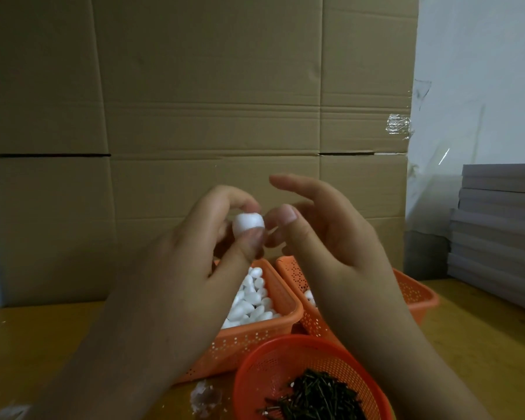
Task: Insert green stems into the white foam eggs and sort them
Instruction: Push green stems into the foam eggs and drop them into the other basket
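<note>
My left hand (206, 247) pinches a white foam egg (248, 225) between thumb and fingers, raised above the baskets. My right hand (322, 234) is right beside it, thumb and a finger pressed together at the egg's right side; whatever they pinch is hidden. Below, an orange rectangular basket (255, 338) holds several white foam eggs (252, 298). A second orange basket (419, 295) sits to its right, with one egg (309, 297) visible inside. A round orange basket (285, 359) in front holds a pile of dark green stems (319, 398).
A large cardboard box (194, 116) stands close behind the baskets. Grey flat boards (497, 237) are stacked at the right. A wooden table (43, 344) carries everything; small foam scraps (205, 398) lie near the round basket.
</note>
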Demonstrator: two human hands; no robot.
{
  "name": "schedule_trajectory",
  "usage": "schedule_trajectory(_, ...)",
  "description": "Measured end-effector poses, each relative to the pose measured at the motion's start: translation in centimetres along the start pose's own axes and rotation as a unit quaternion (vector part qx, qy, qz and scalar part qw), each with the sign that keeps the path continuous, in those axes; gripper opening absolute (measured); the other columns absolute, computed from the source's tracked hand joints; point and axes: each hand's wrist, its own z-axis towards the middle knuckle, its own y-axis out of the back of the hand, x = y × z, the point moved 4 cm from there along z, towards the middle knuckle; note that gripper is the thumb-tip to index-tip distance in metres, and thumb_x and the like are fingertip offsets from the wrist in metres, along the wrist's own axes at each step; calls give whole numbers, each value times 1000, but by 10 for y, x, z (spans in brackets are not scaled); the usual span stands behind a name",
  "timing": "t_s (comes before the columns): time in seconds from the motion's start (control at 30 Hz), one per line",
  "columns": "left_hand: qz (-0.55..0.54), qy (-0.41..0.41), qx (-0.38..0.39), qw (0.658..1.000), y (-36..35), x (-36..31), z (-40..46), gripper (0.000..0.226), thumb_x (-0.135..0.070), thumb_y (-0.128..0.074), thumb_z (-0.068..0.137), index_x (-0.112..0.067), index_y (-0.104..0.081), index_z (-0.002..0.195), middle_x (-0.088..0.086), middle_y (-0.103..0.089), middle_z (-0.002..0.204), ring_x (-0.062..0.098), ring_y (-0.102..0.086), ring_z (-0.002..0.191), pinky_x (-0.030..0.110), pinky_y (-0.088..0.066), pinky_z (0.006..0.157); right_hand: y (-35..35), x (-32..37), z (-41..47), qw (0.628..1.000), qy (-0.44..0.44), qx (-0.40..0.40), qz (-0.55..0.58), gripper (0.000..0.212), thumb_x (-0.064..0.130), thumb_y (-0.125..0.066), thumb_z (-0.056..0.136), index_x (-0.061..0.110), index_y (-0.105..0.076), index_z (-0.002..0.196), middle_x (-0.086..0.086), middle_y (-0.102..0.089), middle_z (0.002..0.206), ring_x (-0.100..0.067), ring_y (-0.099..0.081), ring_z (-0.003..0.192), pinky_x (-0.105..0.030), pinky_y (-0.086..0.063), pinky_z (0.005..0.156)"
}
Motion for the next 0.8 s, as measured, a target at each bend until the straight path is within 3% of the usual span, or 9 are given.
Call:
schedule_trajectory(0.07,-4,13,-25,1000,-2,-1,0,25,-67,-47,86,-46,-43,98,-32,-67,77,-4,-65,73,29,-48,61,2,3,-1,1000,5,-21,5,25,28,-53,92,33,-61,115,6,-71,90,-4,-68,82,-19,-53,71)
schedule_trajectory(0.13,-7,16,-43,999,-3,3,0,30,-64,-50,77,-42,-42,95,-28,-68,73,-1,-65,69,27,-46,57,4,5,-1,999,11,-35,9,25,28,-52,91,30,-62,114,8,-71,90,-5,-68,82,-16,-51,69)
schedule_trajectory(0.23,-15,23,-65,998,-2,7,0,26,-69,-49,85,-47,-49,98,-22,-69,75,1,-65,65,28,-47,58,7,5,0,998,17,-60,12,24,29,-50,92,27,-64,111,10,-71,90,-5,-69,82,-14,-50,69)
schedule_trajectory(0.33,-32,22,-71,997,1,13,1,31,-68,-44,78,-45,-58,94,-16,-68,76,4,-63,64,18,-47,56,12,5,1,996,15,-81,16,23,29,-48,93,26,-65,108,9,-71,89,-5,-69,80,-14,-50,69)
schedule_trajectory(0.47,-155,37,-61,985,-1,14,3,21,-54,-51,83,-39,-63,89,-8,-65,72,2,-57,56,17,-46,52,15,5,2,995,16,-94,8,21,27,-47,93,26,-65,105,7,-71,88,-6,-68,78,-14,-51,69)
schedule_trajectory(0.6,-351,65,-8,934,-3,15,3,20,-26,-54,83,-32,-70,93,-2,-71,95,10,-67,72,21,-50,52,15,7,2,996,9,-86,3,21,26,-49,92,25,-67,103,8,-71,87,-5,-68,77,-13,-50,68)
schedule_trajectory(0.73,-373,67,-19,925,-3,18,4,19,-12,-71,79,-23,-68,94,-1,-75,104,19,-74,86,19,-54,57,11,7,2,998,-6,-49,-24,19,25,-51,89,22,-69,89,9,-70,80,-5,-66,75,-17,-51,67)
schedule_trajectory(0.8,-338,58,-52,938,-3,19,4,21,-19,-72,81,-22,-62,99,-4,-75,102,20,-75,85,20,-56,60,7,4,2,998,-23,-19,-60,23,28,-51,92,17,-70,83,9,-70,79,-6,-65,76,-23,-52,67)
